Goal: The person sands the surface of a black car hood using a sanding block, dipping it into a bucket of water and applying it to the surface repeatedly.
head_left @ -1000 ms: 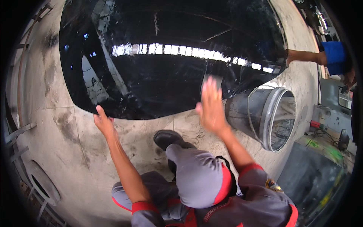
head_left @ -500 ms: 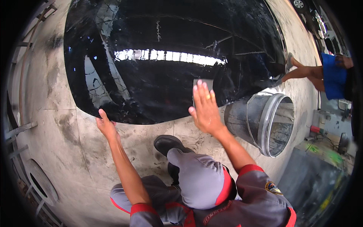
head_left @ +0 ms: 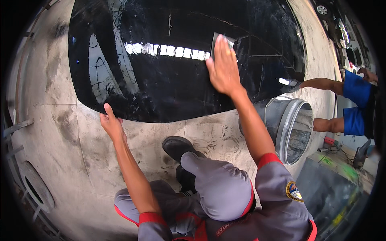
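A large glossy black car hood (head_left: 169,94), wet and reflective, spreads across the upper middle. My left hand (head_left: 112,123) grips its near edge at the left, thumb on top and the other fingers partly hidden beneath. Well inside the hood, right of centre, my right hand (head_left: 226,66) lies flat with its fingers stretched forward. Under those fingers is a grey sheet of sandpaper (head_left: 216,39), pressed against the black surface; most of it is covered by the hand.
A grey-stained bucket (head_left: 287,130) stands near the hood's right corner. Beyond it is a person in blue shorts (head_left: 356,90). A tyre (head_left: 38,186) lies at the left beside a metal frame. My black shoe (head_left: 177,148) rests on the stained floor (head_left: 60,140) below the hood.
My right hand has slid away from me across the hood with the sandpaper. The left hand keeps its hold on the edge. At the right, the other person's legs have shifted.
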`<action>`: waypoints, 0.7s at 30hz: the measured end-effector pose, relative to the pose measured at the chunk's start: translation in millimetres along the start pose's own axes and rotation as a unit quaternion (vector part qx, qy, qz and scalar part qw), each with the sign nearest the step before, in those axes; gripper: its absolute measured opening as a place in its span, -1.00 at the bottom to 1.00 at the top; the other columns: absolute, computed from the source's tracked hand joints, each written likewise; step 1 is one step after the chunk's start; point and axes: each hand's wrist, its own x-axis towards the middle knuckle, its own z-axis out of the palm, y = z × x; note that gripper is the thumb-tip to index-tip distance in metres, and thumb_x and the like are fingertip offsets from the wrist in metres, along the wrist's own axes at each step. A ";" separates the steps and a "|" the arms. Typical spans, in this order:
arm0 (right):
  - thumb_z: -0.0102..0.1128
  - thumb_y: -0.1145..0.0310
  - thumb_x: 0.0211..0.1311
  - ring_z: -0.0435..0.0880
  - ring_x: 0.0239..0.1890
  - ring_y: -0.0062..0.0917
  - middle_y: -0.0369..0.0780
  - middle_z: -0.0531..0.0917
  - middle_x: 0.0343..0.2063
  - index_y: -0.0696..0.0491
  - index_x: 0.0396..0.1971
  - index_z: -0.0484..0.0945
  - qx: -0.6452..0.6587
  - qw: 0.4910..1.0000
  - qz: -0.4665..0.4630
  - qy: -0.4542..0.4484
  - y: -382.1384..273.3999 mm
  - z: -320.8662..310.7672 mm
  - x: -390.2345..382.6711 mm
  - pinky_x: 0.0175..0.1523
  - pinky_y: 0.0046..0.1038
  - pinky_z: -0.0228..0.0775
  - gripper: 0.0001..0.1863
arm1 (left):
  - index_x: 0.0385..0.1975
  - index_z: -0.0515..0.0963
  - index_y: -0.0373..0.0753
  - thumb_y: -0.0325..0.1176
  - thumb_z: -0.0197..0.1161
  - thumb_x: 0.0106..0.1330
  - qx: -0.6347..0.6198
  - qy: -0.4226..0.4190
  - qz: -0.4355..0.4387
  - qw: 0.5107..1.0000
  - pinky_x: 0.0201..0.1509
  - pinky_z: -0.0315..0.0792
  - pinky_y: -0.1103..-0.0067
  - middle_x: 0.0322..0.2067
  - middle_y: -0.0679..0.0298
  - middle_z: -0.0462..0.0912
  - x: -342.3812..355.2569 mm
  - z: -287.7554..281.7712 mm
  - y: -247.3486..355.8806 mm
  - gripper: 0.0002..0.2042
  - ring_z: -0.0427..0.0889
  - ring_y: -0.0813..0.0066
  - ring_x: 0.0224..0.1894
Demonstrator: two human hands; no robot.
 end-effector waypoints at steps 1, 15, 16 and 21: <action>-0.05 0.19 0.51 0.09 0.57 -0.09 0.13 0.13 0.51 0.31 0.48 0.08 0.009 1.000 -0.001 -0.011 -5.8 1.2 -7.6 0.57 -0.04 -0.07 -0.29 | -0.24 0.50 -0.18 0.03 0.23 0.50 -0.010 -0.006 -0.003 1.000 -0.59 0.21 0.69 -0.48 0.44 0.56 0.9 -2.7 -0.5 -0.65 0.37 0.75 -0.62; 0.05 0.18 0.46 0.04 0.58 -0.06 0.07 0.10 0.53 0.24 0.49 0.10 0.072 0.983 -0.131 -0.108 -65.2 6.0 -55.9 0.56 0.01 -0.08 -0.26 | -0.29 0.47 -0.20 0.05 0.23 0.50 0.013 0.032 -0.018 0.999 -0.55 0.24 0.70 -0.52 0.47 0.44 -8.2 -6.4 15.2 -0.61 0.33 0.74 -0.57; 0.10 0.16 0.43 0.01 0.59 -0.06 0.04 0.08 0.54 0.23 0.50 0.09 0.106 0.975 -0.127 -0.148 -70.2 -0.2 -92.0 0.57 0.04 -0.12 -0.22 | -0.29 0.47 -0.19 0.05 0.23 0.49 0.014 0.035 -0.025 0.999 -0.55 0.23 0.70 -0.52 0.48 0.43 -7.0 -7.4 14.9 -0.62 0.33 0.74 -0.58; 0.03 0.15 0.49 0.03 0.59 -0.16 0.02 0.12 0.53 0.21 0.50 0.10 0.072 0.975 -0.179 -0.113 -77.7 -1.1 -0.7 0.59 -0.07 -0.11 -0.27 | -0.33 0.44 -0.16 0.07 0.23 0.49 0.011 0.037 -0.029 0.999 -0.58 0.22 0.68 -0.55 0.47 0.43 -5.8 4.9 16.9 -0.61 0.33 0.73 -0.61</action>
